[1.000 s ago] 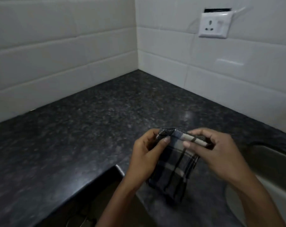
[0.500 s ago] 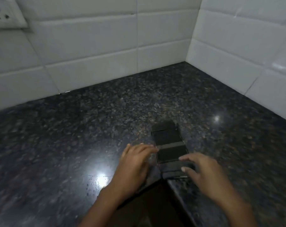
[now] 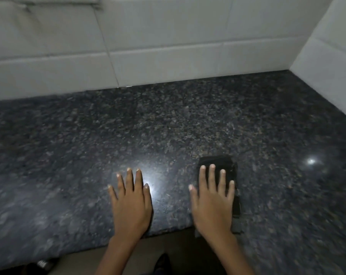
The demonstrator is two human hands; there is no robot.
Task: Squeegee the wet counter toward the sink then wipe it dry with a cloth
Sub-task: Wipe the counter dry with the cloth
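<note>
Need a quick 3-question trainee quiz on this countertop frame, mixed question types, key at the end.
1. True or false: the right hand lies flat on the folded cloth.
2. What is under the left hand? A) the cloth B) bare counter C) a squeegee
3. Fill in: behind the counter stands a white ____ wall.

Key: 1 true; 2 B; 3 tiled
</note>
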